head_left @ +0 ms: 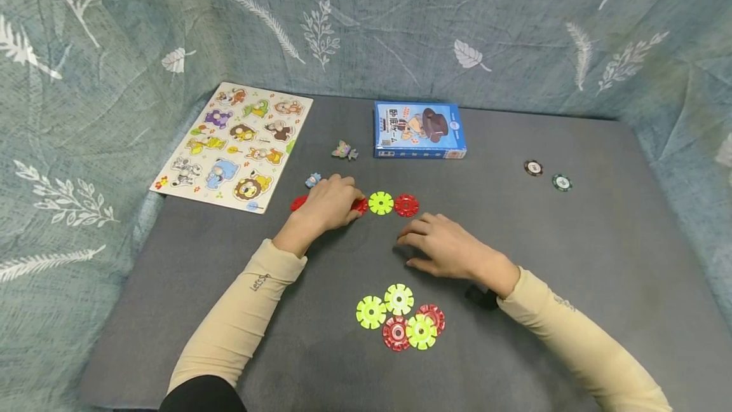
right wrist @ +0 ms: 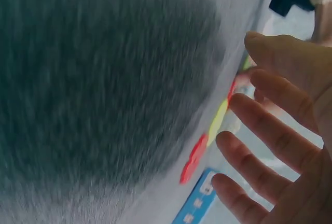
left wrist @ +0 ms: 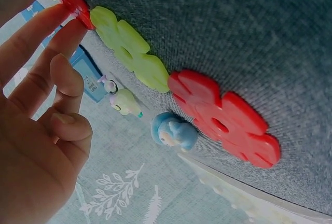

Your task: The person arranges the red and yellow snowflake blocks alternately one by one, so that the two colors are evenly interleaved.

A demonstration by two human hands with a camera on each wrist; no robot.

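Note:
A row of flower-shaped plastic discs lies on the table, red and yellow-green by turns. My left hand (head_left: 330,202) pinches the red disc (left wrist: 72,1) in the middle of the row, thumb on one edge and fingertips on the other. Left of it, a green disc (left wrist: 129,47) and a red disc (left wrist: 223,117) lie partly behind that hand in the head view. Another green disc (head_left: 380,203) and a red disc (head_left: 406,205) continue the row rightward. My right hand (head_left: 443,247) hovers over the table just below the row's right end, fingers spread and holding nothing.
Nearer me lies a loose group of green discs (head_left: 371,312) and red discs (head_left: 396,334), some overlapping. An animal puzzle board (head_left: 229,145), a blue figurine (head_left: 312,180), a winged figurine (head_left: 344,151) and a blue game box (head_left: 420,131) lie beyond. Two poker chips (head_left: 562,182) lie right.

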